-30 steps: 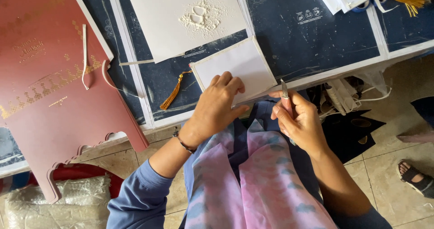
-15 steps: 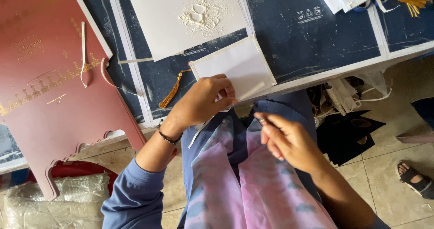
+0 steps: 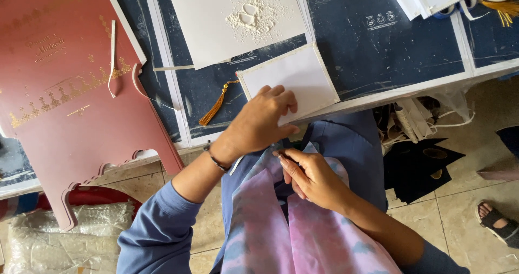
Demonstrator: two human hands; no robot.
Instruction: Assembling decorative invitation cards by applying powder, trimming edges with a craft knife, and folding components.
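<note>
My left hand (image 3: 258, 124) lies over the near corner of a white card (image 3: 294, 79) with a gold tassel (image 3: 216, 104) at its left side. Its fingers are spread on top and the thumb is along the card's edge, at the rim of the dark blue table (image 3: 378, 47). My right hand (image 3: 312, 178) is lower, over my lap and a pink and purple cloth (image 3: 270, 225). It is closed around a thin dark tool (image 3: 282, 154) whose tip just shows past the fingers.
A white sheet with white crumbs (image 3: 238, 17) lies behind the card. A large red-brown board with gold print (image 3: 65, 90) leans at the left, with bubble wrap (image 3: 54, 236) below it. Black pieces (image 3: 421, 168) and another person's sandalled foot (image 3: 497, 220) are on the tiled floor.
My right hand dropped from the table edge down to my lap with the thin tool. My left hand lifted off the card's corner, then settled back on it.
</note>
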